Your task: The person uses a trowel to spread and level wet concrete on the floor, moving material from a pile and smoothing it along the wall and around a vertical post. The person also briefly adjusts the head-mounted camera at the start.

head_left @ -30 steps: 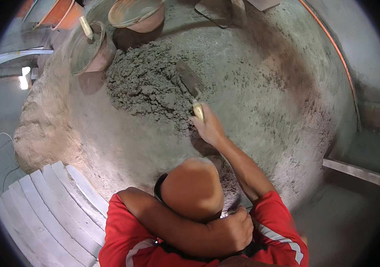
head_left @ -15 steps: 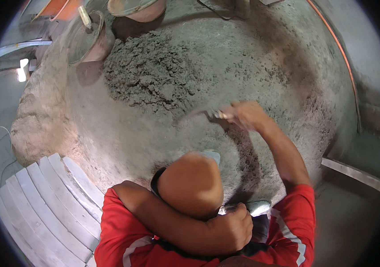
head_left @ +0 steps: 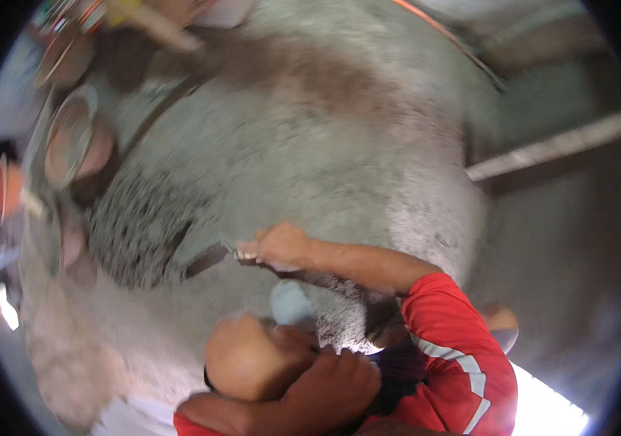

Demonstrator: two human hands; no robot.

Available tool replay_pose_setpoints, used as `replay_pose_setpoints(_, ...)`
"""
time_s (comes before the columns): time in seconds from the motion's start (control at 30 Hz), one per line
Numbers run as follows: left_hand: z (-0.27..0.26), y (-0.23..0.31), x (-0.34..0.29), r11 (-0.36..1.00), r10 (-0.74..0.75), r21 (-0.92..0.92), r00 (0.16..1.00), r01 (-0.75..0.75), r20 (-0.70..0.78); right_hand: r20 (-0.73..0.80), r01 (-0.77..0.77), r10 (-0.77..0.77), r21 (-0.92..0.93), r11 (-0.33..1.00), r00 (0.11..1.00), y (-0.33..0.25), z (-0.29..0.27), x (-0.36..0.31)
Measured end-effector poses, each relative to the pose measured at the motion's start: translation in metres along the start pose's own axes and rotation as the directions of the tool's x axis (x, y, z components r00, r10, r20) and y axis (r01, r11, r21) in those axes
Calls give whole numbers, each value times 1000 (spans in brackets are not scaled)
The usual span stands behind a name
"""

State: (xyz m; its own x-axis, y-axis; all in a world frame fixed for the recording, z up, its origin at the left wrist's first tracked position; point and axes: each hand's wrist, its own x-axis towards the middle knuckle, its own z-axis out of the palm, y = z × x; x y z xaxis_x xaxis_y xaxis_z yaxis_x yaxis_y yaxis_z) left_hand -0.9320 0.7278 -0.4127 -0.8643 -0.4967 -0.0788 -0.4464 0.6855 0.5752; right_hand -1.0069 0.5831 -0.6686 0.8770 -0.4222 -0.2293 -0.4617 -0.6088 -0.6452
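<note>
Mid-frame, the right hand [head_left: 281,245] clamps a trowel [head_left: 207,260], apparently working mortar [head_left: 132,236]; next likely needs low, firm strokes. Left hand [head_left: 341,385]: can't tell finger closure.

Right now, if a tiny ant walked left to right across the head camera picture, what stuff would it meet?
Orange bucket → brownish buckets → grey mortar heap → trowel → right grip → pale plank.

Trowel [head_left: 207,261] hndl was partly hidden by R hand [head_left: 283,245]; mortar [head_left: 143,225] blurred; L sleeve [head_left: 196,424] cut off at btm edge.
</note>
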Motion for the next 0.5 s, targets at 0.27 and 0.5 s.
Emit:
replay_pose_setpoints(0.27, -23, -33, 42, 992, -6, -120, 955, 43, 296, -117, -221, 243, 171, 960, 963, 30, -47, -99)
replay_pose_setpoints(0.5, -42, -115, 86, 985, -10, -160, 950, 63, 313, 99, -657, 651, 165, 735, 753, 38, -196, -199)
